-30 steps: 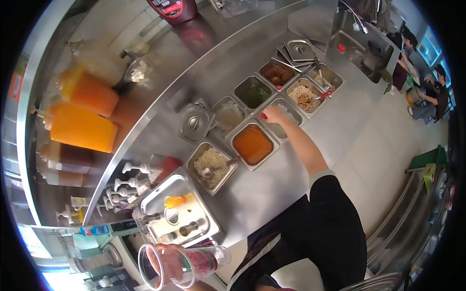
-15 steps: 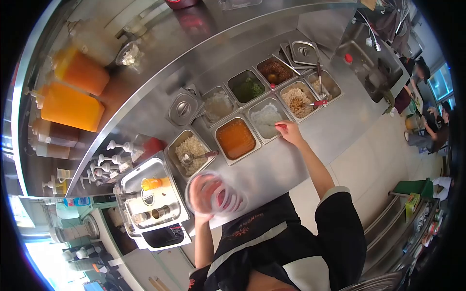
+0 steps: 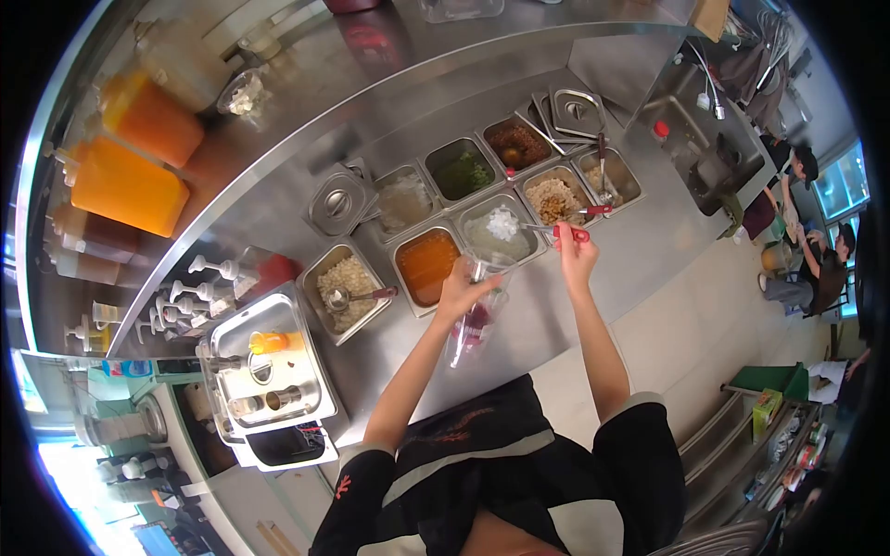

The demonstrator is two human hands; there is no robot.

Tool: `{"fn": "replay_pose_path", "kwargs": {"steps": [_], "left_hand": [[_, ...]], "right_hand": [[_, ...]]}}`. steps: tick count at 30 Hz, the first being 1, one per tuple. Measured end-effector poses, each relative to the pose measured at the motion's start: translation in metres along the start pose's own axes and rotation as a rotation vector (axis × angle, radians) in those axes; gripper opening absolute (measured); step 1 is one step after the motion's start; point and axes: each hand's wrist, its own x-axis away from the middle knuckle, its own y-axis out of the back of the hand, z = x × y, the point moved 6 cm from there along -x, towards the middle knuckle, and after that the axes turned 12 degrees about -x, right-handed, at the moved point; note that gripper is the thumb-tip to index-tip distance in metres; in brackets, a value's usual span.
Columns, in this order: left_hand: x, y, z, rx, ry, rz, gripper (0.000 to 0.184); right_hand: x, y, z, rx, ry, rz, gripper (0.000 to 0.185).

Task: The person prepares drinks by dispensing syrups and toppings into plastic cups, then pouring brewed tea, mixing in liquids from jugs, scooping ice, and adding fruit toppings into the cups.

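My left hand point(image 3: 459, 292) is wrapped round a clear plastic cup point(image 3: 471, 335) with something dark red inside. The cup is tilted, its mouth near the front edge of a steel pan point(image 3: 536, 258) of translucent whitish topping. In my right hand point(image 3: 577, 258) is a spoon with a red handle point(image 3: 573, 233). Its bowl carries a heap of white, glassy pieces point(image 3: 502, 222) above that pan. To the left of the cup, orange liquid point(image 3: 426, 269) fills another pan.
Several more steel pans hold toppings, among them white cubes point(image 3: 345, 278) with a ladle and brown grains point(image 3: 554, 196). Pump bottles point(image 3: 218, 269) and a steel tray point(image 3: 320, 389) stand left. A shelf with orange jugs point(image 3: 130, 199) runs behind; a sink point(image 3: 681, 111) lies right.
My left hand has brought the cup right and forward to the pan of whitish topping, tilting it. My right hand has lifted the spoon, which now bears a white heap.
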Motion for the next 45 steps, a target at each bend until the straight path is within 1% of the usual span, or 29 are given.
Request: {"fn": "replay_pose_path", "kwargs": {"steps": [2,3,5,6,7,9,10,11,13,15,17,18,19,21,22,23,25,27,28,30,31,33,34,36,37,39,41,43,45], "left_hand": [[-0.01,0.0,-0.025,0.063,-0.014,-0.031,0.07],[-0.016,0.001,-0.035,0.119,-0.023,-0.057,0.069],[-0.03,0.006,-0.031,0.08,-0.051,-0.037,0.069],[-0.023,0.011,-0.059,0.243,-0.094,0.015,0.071],[-0.016,0.017,-0.085,0.407,-0.138,0.063,0.072],[-0.007,0.032,-0.113,0.442,-0.21,0.139,0.082],[-0.007,0.037,-0.116,0.472,-0.226,0.162,0.086],[-0.005,0.043,-0.118,0.546,-0.233,0.174,0.087],[0.011,0.059,-0.145,0.684,-0.22,0.241,0.091],[0.021,0.075,-0.16,0.695,-0.234,0.236,0.099],[0.039,0.091,-0.182,0.732,-0.249,0.231,0.099],[0.046,0.1,-0.187,0.731,-0.252,0.206,0.099],[0.053,0.107,-0.19,0.747,-0.257,0.2,0.1],[0.068,0.118,-0.19,0.764,-0.255,0.174,0.101],[0.074,0.122,-0.19,0.78,-0.26,0.153,0.102],[0.08,0.125,-0.189,0.796,-0.267,0.132,0.103],[0.091,0.132,-0.182,0.823,-0.298,0.114,0.103],[0.102,0.141,-0.179,0.812,-0.353,0.098,0.101],[0.11,0.149,-0.179,0.814,-0.4,0.086,0.101],[0.122,0.17,-0.175,0.691,-0.422,-0.048,0.104],[0.126,0.18,-0.173,0.652,-0.438,-0.096,0.105],[0.137,0.193,-0.177,0.656,-0.433,-0.122,0.106],[0.143,0.197,-0.178,0.666,-0.407,-0.105,0.106],[0.154,0.201,-0.181,0.725,-0.374,-0.084,0.107],[0.161,0.202,-0.18,0.726,-0.36,-0.106,0.107],[0.175,0.194,-0.181,0.74,-0.39,-0.059,0.108],[0.189,0.182,-0.185,0.688,-0.403,-0.032,0.105],[0.197,0.161,-0.185,0.529,-0.401,0.1,0.1],[0.207,0.141,-0.19,0.551,-0.423,0.162,0.093]], "right_hand": [[0.017,-0.014,0.047,-0.016,0.276,0.159,0.011],[0.022,-0.013,0.065,-0.01,0.274,0.167,0.011],[0.053,-0.033,0.115,0.237,0.773,0.528,0.012],[0.059,-0.032,0.127,0.171,0.872,0.495,0.012],[0.061,-0.031,0.127,0.173,0.866,0.506,0.012],[0.054,-0.012,0.128,-0.054,0.768,0.22,0.011],[0.05,-0.009,0.121,-0.036,0.684,0.158,0.012],[0.047,-0.01,0.109,-0.039,0.679,0.17,0.012],[0.034,-0.015,0.064,0.234,0.57,0.112,0.015],[0.033,-0.021,0.022,0.232,0.553,0.179,0.017],[0.033,-0.033,-0.024,0.557,0.253,0.375,0.022],[0.039,-0.039,-0.034,0.472,0.083,0.423,0.038],[0.048,-0.045,-0.036,0.465,0.083,0.447,0.038],[0.073,-0.057,-0.032,0.29,-0.056,0.473,0.053],[0.094,-0.078,-0.015,-0.086,-0.334,0.64,0.072],[0.124,-0.108,0.027,-0.207,-0.271,0.743,0.08],[0.157,-0.123,0.06,-0.324,-0.217,0.859,0.089],[0.188,-0.127,0.059,-0.623,-0.704,1.27,0.1],[0.188,-0.124,0.06,-0.621,-0.71,1.286,0.1],[0.195,-0.116,0.053,-0.504,-0.911,1.385,0.1],[0.19,-0.108,0.048,-0.503,-0.916,1.394,0.1],[0.188,-0.075,0.023,-0.175,-1.137,1.622,0.088],[0.184,-0.066,0.026,-0.162,-1.148,1.641,0.088],[0.164,-0.05,0.012,0.195,-1.03,1.433,0.072],[0.164,-0.048,0.01,0.195,-1.05,1.449,0.072],[0.132,-0.052,0.012,0.137,-0.694,1.015,0.067],[0.121,-0.07,0.045,0.133,-0.522,0.927,0.069],[0.132,-0.08,0.084,0.061,-0.474,0.943,0.068],[0.151,-0.081,0.117,0.001,-0.421,0.946,0.067]]}}
